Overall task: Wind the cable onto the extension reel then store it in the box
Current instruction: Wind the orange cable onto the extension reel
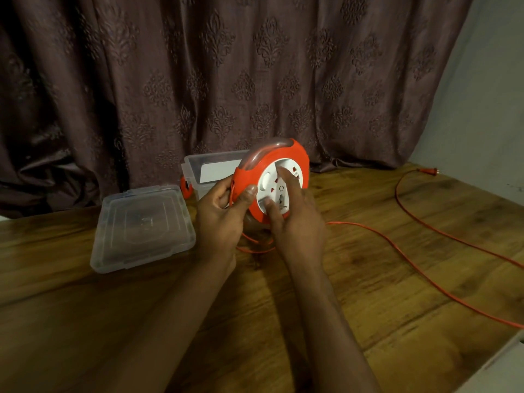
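An orange extension reel with a white socket face is held upright above the wooden table. My left hand grips its left rim, thumb on the front. My right hand rests its fingers on the white centre disc. A thin orange cable runs from under the reel across the table to the right, loops back, and ends in an orange plug at the far right edge. A clear plastic box stands open behind the reel.
The box's clear lid lies flat on the table to the left of my hands. A dark patterned curtain hangs behind. A white wall is at the right, a white edge at the bottom right corner.
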